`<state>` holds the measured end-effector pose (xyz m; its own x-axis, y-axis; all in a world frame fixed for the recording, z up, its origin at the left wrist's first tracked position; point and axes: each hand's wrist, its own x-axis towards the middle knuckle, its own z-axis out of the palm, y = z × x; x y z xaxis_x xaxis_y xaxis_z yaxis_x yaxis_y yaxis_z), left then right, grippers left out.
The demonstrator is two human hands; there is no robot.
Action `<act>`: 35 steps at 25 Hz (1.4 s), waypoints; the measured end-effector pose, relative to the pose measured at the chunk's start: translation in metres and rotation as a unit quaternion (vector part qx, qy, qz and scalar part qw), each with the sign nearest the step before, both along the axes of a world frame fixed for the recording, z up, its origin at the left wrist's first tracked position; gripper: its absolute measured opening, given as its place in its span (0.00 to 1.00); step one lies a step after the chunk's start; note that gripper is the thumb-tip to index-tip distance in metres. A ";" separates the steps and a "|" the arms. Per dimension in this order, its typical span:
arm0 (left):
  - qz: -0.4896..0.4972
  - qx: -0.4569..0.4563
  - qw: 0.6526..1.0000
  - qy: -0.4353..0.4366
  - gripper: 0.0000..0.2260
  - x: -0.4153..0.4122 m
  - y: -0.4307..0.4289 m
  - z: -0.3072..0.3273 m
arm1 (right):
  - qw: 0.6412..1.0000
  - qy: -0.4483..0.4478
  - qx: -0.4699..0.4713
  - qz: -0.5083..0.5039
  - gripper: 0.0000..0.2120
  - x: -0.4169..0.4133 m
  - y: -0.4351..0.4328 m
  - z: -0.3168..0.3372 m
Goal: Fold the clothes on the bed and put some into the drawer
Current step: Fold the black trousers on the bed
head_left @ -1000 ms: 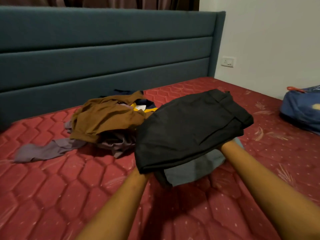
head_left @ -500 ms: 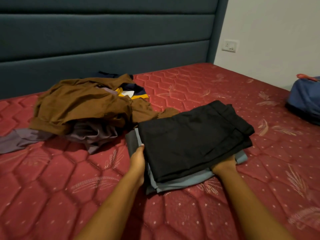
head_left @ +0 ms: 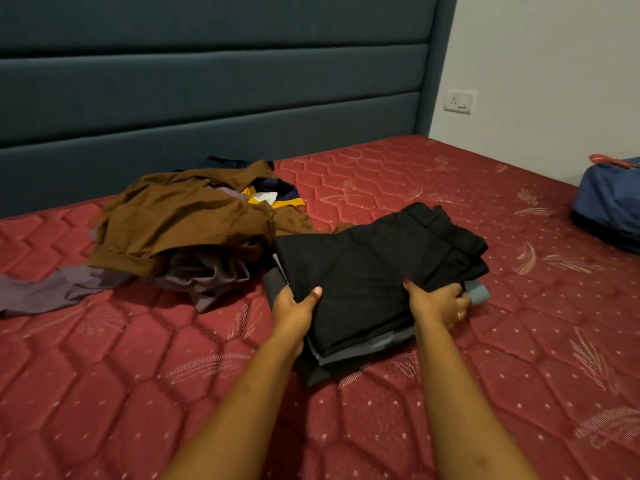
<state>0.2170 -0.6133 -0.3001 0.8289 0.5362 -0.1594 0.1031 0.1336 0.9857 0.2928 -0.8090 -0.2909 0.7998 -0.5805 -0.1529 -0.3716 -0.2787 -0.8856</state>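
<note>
**Both hands on the folded stack.** Your left hand (head_left: 294, 306) grasps the near-left edge of the stack, thumb flat on top and fingers tucked out of sight beneath. Your right hand (head_left: 436, 303) grasps the near-right edge, thumb on top and fingers curled round the side.

Between your hands lie the black trousers (head_left: 374, 265), a thick, matte, roughly rectangular fold with a band-like edge at the far end. Under them is the grey garment (head_left: 479, 293), smooth, showing as thin layered edges by your wrists and a corner just past your right fingers.

The stack lies on the red mattress (head_left: 138, 375), quilted in hexagons with stitched feather motifs.

Just beyond your left hand is a crumpled heap:
- a brown garment (head_left: 183, 220) on top
- mauve-grey cloth (head_left: 62, 289) trailing further left
- a navy-and-yellow piece (head_left: 277, 199) behind

Farther off stands the teal padded headboard (head_left: 207, 98). Well right of your right hand is a blue bag (head_left: 609, 209).
</note>
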 end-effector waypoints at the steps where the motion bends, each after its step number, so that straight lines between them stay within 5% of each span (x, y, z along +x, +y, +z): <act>1: 0.029 -0.013 0.999 0.011 0.13 -0.008 0.000 -0.013 | 0.999 -0.011 -0.040 0.033 0.44 0.000 0.005 -0.005; 5: 0.055 -0.121 0.990 0.050 0.13 -0.030 0.010 -0.039 | 0.986 0.013 -0.113 0.120 0.47 -0.013 0.020 -0.027; 6: 0.073 -0.091 0.991 0.059 0.14 -0.032 0.016 -0.035 | 0.985 0.005 -0.140 0.100 0.48 -0.017 0.021 -0.026; 8: 0.125 0.148 0.976 0.100 0.24 -0.034 0.021 -0.026 | 0.958 -0.075 -0.274 0.035 0.43 -0.023 0.034 -0.018; 10: 0.123 0.407 0.903 0.064 0.32 -0.034 0.009 -0.012 | 0.883 -0.213 -0.412 0.068 0.37 -0.023 0.060 -0.003; 12: 0.007 0.549 0.835 0.013 0.33 -0.023 -0.010 -0.002 | 0.797 -0.264 -0.474 0.264 0.30 -0.016 0.089 0.008; 14: -0.130 0.598 0.787 0.081 0.35 -0.011 -0.015 -0.006 | 0.728 -0.167 -0.513 0.423 0.24 -0.002 0.095 0.000; 18: -0.215 0.506 0.792 0.263 0.50 -0.006 0.018 -0.030 | 0.706 -0.015 -0.563 0.431 0.29 0.041 0.054 -0.026; 24: -0.236 0.468 0.789 0.320 0.55 -0.042 0.051 -0.032 | 0.725 0.112 -0.567 0.374 0.33 0.046 0.042 -0.018; 28: -0.196 0.481 0.772 0.367 0.54 -0.113 0.107 -0.034 | 0.695 0.229 -0.589 0.344 0.31 0.031 0.078 0.016; 30: -0.143 0.458 0.787 0.388 0.52 -0.143 0.148 -0.034 | 0.705 0.142 -0.607 0.338 0.28 0.016 0.116 0.037; 32: -0.103 0.443 0.793 0.405 0.47 -0.166 0.189 -0.033 | 0.716 -0.053 -0.571 0.399 0.28 -0.008 0.178 0.057; 35: -0.089 0.424 0.804 0.407 0.44 -0.180 0.225 -0.029 | 0.679 -0.226 -0.496 0.492 0.36 -0.045 0.281 0.082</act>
